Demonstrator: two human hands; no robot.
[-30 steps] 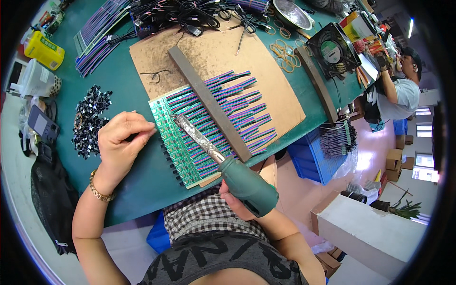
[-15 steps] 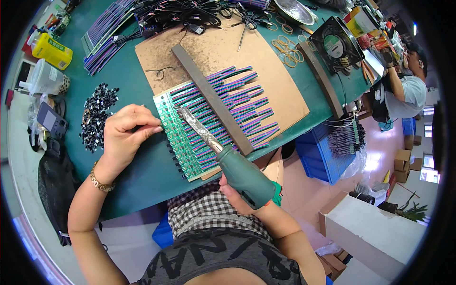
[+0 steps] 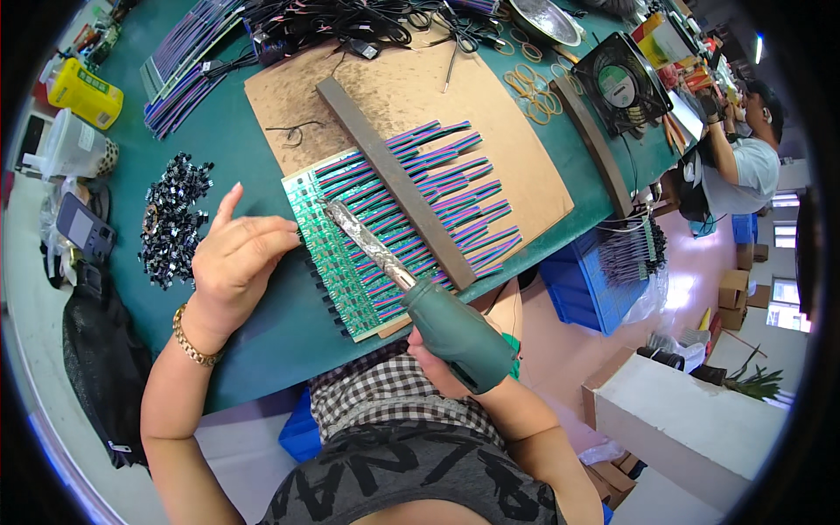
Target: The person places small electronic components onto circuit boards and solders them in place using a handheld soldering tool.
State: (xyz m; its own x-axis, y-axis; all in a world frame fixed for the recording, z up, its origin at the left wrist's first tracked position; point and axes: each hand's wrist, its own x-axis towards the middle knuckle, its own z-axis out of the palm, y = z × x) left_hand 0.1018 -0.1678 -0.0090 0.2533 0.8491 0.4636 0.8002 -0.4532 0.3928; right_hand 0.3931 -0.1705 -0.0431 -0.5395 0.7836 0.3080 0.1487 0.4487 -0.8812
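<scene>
My right hand (image 3: 435, 363) grips a green-handled soldering iron (image 3: 459, 337), its metal barrel slanting up and left. The iron's tip reaches the green circuit board panel (image 3: 350, 293) near its upper left part. Along the panel's left edge sit several small black parts. My left hand (image 3: 236, 267) is at that edge, fingertips pinched together and one finger raised; whatever lies between them is too small to make out. Bundles of striped, multicoloured wires (image 3: 477, 197) run right from the panel. Across them lies a dark bar (image 3: 398, 184).
Left of my hand is a heap of small black connectors (image 3: 175, 219). A brown cardboard sheet (image 3: 534, 188) lies beneath the work. Black cables (image 3: 324, 31), rubber bands (image 3: 534, 92), a second bar (image 3: 591, 144) and a fan (image 3: 617, 83) are farther off. Another person (image 3: 739, 166) works at right.
My left hand has shifted slightly, one finger now lifted away from the others. The iron's tip stays at nearly the same spot on the panel.
</scene>
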